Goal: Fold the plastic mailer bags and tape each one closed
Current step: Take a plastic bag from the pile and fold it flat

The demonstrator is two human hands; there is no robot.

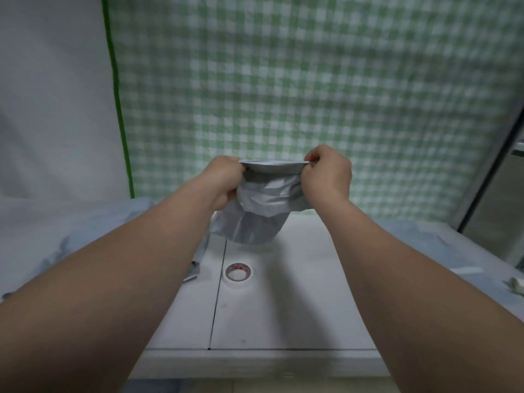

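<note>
Left hand (pixel 224 180) and right hand (pixel 326 173) pinch the crumpled grey plastic mailer bag (pixel 263 205) by its top edge, above the white table's (pixel 297 302) far edge — light, limp, slippery; grip corners.

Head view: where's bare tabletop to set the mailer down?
Bare: white tabletop right of the white tape roll, and between roll and front edge. Crowded: grey scraps left of the roll; left hand and right hand hold the crumpled grey plastic mailer bag over the far end.
</note>
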